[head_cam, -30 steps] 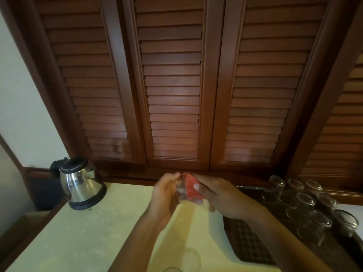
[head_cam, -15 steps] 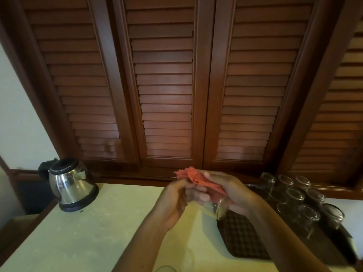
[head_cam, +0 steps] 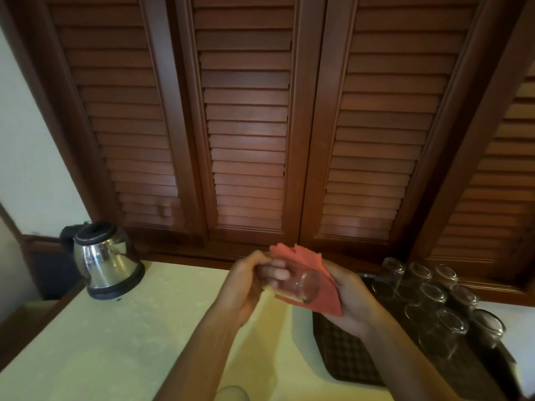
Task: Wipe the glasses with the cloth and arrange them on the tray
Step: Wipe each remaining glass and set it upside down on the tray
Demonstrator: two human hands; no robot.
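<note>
Above the counter, the left hand (head_cam: 246, 287) grips the glass (head_cam: 292, 283) lying sideways, base toward the right hand (head_cam: 351, 299) holding the cloth (head_cam: 312, 273) against it.

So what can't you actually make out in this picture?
- Head view: the right hand has its fingers hidden behind the red cloth.
- The glass at the bottom edge is cut off by the frame.
- The tray is cut off at the right, and its dimness blurs the upturned glasses.
</note>
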